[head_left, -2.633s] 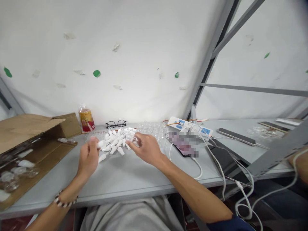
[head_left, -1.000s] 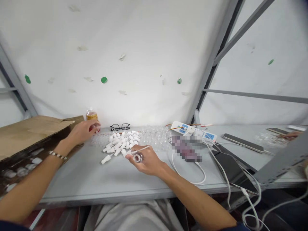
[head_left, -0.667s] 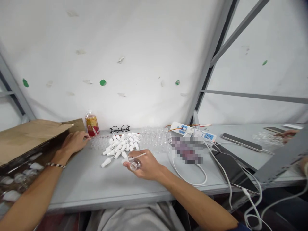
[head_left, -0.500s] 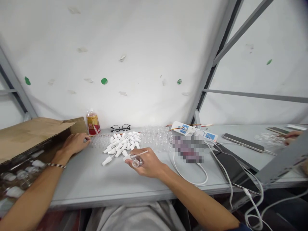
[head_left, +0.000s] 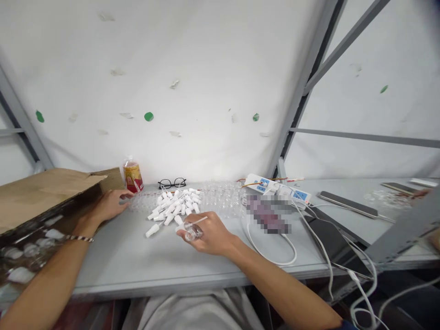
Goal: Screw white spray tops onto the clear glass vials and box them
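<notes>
My right hand (head_left: 210, 234) holds a small clear bottle (head_left: 192, 234) together with a white spray pump whose thin tube (head_left: 198, 221) sticks out to the right, low over the grey table (head_left: 137, 261). A pile of white spray pumps (head_left: 173, 206) lies just beyond it, with a heap of clear bottles (head_left: 220, 198) behind. My left hand (head_left: 109, 205) rests on the table at the left end of the clear bottles, beside the open cardboard box (head_left: 41, 206); its fingers are curled and whether they grip a bottle is hidden.
A red-labelled drink bottle (head_left: 132, 175) and black glasses (head_left: 172, 183) stand at the back wall. Power strips (head_left: 275, 187), white cables (head_left: 275, 247) and phones (head_left: 347, 204) lie to the right. A grey frame post (head_left: 299, 91) rises behind. Another person's hand (head_left: 421, 193) shows far right.
My left hand went from the pump pile to the drink bottle at the back left, then came down beside the box. My right hand drew back toward me with the bottle and pump.
</notes>
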Demonstrator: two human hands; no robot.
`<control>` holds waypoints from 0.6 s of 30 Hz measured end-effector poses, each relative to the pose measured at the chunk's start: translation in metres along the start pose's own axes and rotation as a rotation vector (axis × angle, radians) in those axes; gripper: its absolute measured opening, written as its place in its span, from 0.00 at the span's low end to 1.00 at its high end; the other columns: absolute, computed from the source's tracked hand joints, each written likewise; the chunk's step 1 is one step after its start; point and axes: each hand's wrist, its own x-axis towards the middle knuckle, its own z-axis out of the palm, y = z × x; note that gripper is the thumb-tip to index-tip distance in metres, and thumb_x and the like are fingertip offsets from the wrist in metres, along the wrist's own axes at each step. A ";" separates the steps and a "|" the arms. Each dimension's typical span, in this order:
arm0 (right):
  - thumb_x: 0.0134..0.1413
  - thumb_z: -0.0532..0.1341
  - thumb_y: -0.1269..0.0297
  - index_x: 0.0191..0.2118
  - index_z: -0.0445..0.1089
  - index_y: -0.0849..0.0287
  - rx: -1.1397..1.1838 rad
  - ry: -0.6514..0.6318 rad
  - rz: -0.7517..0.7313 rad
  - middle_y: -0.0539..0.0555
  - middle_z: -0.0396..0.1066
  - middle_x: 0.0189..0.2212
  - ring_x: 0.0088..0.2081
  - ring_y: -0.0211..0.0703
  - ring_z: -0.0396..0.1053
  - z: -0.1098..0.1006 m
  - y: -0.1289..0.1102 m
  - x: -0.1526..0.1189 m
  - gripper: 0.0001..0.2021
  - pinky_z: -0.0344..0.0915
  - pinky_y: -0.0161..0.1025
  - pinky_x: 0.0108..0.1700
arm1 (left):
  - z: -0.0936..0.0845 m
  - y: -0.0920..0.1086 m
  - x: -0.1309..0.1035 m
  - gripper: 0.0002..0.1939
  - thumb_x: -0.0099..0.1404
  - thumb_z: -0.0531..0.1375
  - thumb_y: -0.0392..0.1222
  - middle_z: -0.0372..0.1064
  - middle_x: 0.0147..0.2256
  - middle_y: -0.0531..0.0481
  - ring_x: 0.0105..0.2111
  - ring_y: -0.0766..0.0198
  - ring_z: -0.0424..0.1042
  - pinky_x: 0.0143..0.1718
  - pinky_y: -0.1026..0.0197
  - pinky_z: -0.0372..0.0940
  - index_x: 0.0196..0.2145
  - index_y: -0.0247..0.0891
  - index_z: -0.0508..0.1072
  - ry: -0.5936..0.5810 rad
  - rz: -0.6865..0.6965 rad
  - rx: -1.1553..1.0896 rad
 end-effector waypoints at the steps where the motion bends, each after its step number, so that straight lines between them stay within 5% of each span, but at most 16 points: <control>1: 0.57 0.57 0.53 0.23 0.65 0.59 0.000 -0.006 0.021 0.47 0.60 0.15 0.20 0.33 0.53 0.000 0.000 0.000 0.17 0.46 0.33 0.26 | 0.001 0.004 0.001 0.14 0.54 0.61 0.39 0.77 0.37 0.48 0.37 0.56 0.73 0.39 0.61 0.64 0.39 0.38 0.78 0.019 0.033 -0.013; 4: 0.57 0.59 0.54 0.22 0.64 0.59 0.007 -0.035 0.105 0.46 0.60 0.15 0.19 0.32 0.53 -0.001 -0.001 0.002 0.17 0.47 0.33 0.26 | 0.008 0.029 0.001 0.10 0.58 0.58 0.41 0.77 0.37 0.46 0.36 0.57 0.73 0.41 0.59 0.64 0.37 0.39 0.77 0.106 0.153 -0.047; 7: 0.57 0.59 0.53 0.22 0.64 0.59 0.000 -0.044 0.189 0.47 0.61 0.16 0.19 0.32 0.54 -0.002 -0.002 0.003 0.17 0.47 0.33 0.27 | 0.023 0.076 -0.008 0.10 0.63 0.55 0.42 0.75 0.37 0.44 0.37 0.58 0.72 0.42 0.58 0.64 0.38 0.39 0.75 0.225 0.345 -0.089; 11: 0.54 0.60 0.58 0.23 0.61 0.59 0.028 -0.059 0.228 0.46 0.61 0.16 0.20 0.32 0.54 -0.004 -0.002 0.005 0.14 0.47 0.33 0.26 | 0.048 0.134 -0.029 0.07 0.60 0.56 0.43 0.72 0.27 0.46 0.30 0.59 0.70 0.34 0.58 0.62 0.29 0.39 0.71 0.157 0.767 -0.100; 14: 0.52 0.61 0.63 0.23 0.60 0.59 0.090 -0.074 0.189 0.45 0.60 0.17 0.20 0.31 0.52 -0.004 -0.002 0.005 0.12 0.46 0.32 0.26 | 0.059 0.149 -0.036 0.07 0.59 0.56 0.43 0.68 0.23 0.48 0.25 0.61 0.65 0.28 0.59 0.58 0.25 0.39 0.66 0.181 0.832 -0.097; 18: 0.55 0.60 0.58 0.24 0.61 0.59 0.172 -0.069 0.159 0.45 0.60 0.19 0.22 0.31 0.52 -0.005 -0.004 0.004 0.14 0.48 0.32 0.26 | 0.063 0.143 -0.036 0.09 0.61 0.56 0.43 0.66 0.23 0.50 0.24 0.64 0.64 0.28 0.61 0.57 0.25 0.39 0.63 0.275 0.758 -0.145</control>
